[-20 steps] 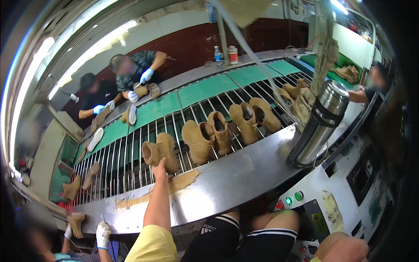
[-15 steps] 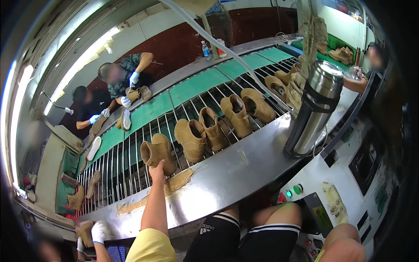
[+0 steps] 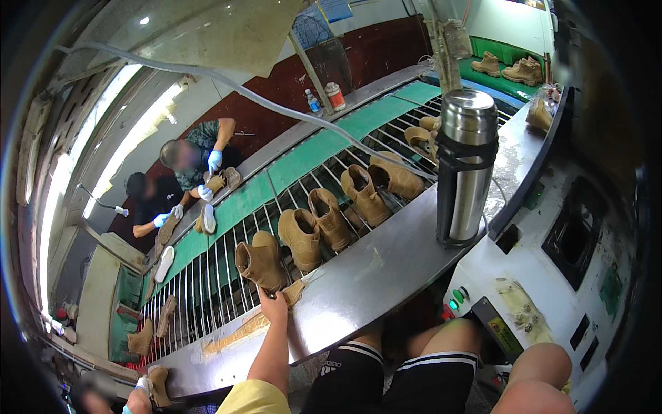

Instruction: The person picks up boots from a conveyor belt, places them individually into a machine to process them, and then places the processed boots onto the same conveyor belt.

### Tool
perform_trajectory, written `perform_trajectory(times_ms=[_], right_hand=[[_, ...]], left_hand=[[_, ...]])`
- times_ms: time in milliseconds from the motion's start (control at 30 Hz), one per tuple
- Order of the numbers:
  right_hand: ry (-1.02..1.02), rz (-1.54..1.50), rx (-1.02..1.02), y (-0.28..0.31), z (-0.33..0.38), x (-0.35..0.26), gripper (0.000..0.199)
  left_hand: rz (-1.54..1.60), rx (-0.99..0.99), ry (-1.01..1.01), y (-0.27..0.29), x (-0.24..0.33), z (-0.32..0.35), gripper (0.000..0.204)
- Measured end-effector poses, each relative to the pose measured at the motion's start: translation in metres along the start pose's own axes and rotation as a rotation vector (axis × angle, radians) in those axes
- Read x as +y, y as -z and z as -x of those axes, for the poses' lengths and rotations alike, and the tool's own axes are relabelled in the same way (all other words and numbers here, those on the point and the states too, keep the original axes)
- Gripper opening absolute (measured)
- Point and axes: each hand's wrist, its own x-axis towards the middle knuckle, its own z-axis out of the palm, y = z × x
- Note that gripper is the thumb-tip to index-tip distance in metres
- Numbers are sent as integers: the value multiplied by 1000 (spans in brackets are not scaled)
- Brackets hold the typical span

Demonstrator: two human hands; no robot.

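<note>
My left hand (image 3: 273, 306) reaches forward over the metal ledge and is closed on the lower edge of a tan ankle boot (image 3: 262, 265). The boot stands on the conveyor's metal bars, its opening facing up and left; the fingertips are partly hidden against it. Just right of it, a row of similar boots (image 3: 300, 238) stands along the bars. My right arm (image 3: 538, 369) is bent close at the lower right, and its hand is out of view.
A steel flask (image 3: 465, 169) stands on the ledge (image 3: 345, 293) at right, beside a white machine (image 3: 510, 283) with buttons. Two gloved co-workers (image 3: 183, 165) handle shoe parts across the conveyor. Another person (image 3: 96, 393) at lower left touches a boot. A grey hose (image 3: 241, 90) crosses above.
The view has shifted. My left hand has moved down to the boot's lower edge, and the boot sits nearer its neighbours. The person at right has left view.
</note>
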Motion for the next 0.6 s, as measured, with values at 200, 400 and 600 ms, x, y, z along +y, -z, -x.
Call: perform_trajectory(times_ms=[200,400,600], right_hand=[[16,-10,38,11,-14,-8,64],[54,-2,42,25,-27,-13,64],[83,-10,47,33,-32,-15,64]], left_hand=[[-149,-42,-92,10,-15,15,51],[-185,-49,-175,3,-12,20,38],[-222,-44,-193,3,-9,22,37]])
